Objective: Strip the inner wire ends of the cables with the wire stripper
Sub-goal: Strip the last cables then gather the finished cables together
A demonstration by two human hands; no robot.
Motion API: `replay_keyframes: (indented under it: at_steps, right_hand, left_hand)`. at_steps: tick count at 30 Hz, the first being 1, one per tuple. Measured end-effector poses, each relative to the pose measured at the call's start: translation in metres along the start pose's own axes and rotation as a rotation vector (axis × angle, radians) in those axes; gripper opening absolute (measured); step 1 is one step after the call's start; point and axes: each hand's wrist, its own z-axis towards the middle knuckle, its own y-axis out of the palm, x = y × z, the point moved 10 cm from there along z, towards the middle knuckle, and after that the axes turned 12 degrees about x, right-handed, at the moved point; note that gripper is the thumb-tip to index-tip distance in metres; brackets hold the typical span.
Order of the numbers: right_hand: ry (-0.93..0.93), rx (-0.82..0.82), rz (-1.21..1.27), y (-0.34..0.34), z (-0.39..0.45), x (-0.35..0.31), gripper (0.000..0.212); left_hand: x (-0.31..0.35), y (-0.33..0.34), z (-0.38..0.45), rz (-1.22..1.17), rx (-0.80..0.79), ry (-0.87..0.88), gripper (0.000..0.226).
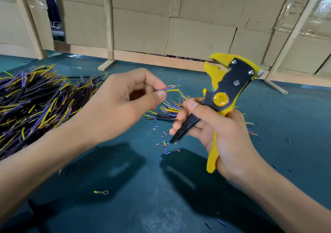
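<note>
The left hand [125, 100] pinches one cable [172, 88] between thumb and fingers, its three inner wires fanned out. The right hand [222, 136] grips one yellow wire stripper [225, 93], upright, just beside it. Two cable piles lie on the bench [125, 188]: a large one [35, 103] left, a smaller one [166, 109] between the hands.

One head-worn wide view looked forward and down; table [136, 188] filled lower frame, cardboard wall [197, 32] across top.

A dark teal matted worktop [125, 206] runs back to a wall of flattened brown cardboard sheets [197, 35], braced by pale wooden posts [109, 26].
</note>
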Motion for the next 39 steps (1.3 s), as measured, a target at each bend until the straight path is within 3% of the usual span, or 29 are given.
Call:
replay_keyframes:
  at_steps: [16,22,26,35,39]
  right_hand:
    - [-0.171,-0.047,-0.076,-0.004,-0.001,-0.02,0.004]
    - [-0.216,0.042,-0.158,-0.007,-0.001,-0.024,0.007]
    - [-0.197,0.065,-0.175,-0.008,-0.001,-0.022,0.009]
    - [-0.135,0.005,-0.093,0.003,-0.006,-0.014,0.007]
    - [-0.115,-0.055,-0.072,0.009,-0.01,-0.013,0.007]
  left_hand:
    - [0.007,0.027,-0.016,0.035,-0.166,0.097,0.019]
    - [0.009,0.027,-0.019,-0.023,-0.167,0.108,0.017]
    - [0.014,0.026,-0.02,0.137,-0.106,0.22,0.008]
    - [0.023,0.007,-0.015,0.426,0.114,0.345,0.015]
    - [0.026,0.004,-0.016,0.382,0.134,0.373,0.016]
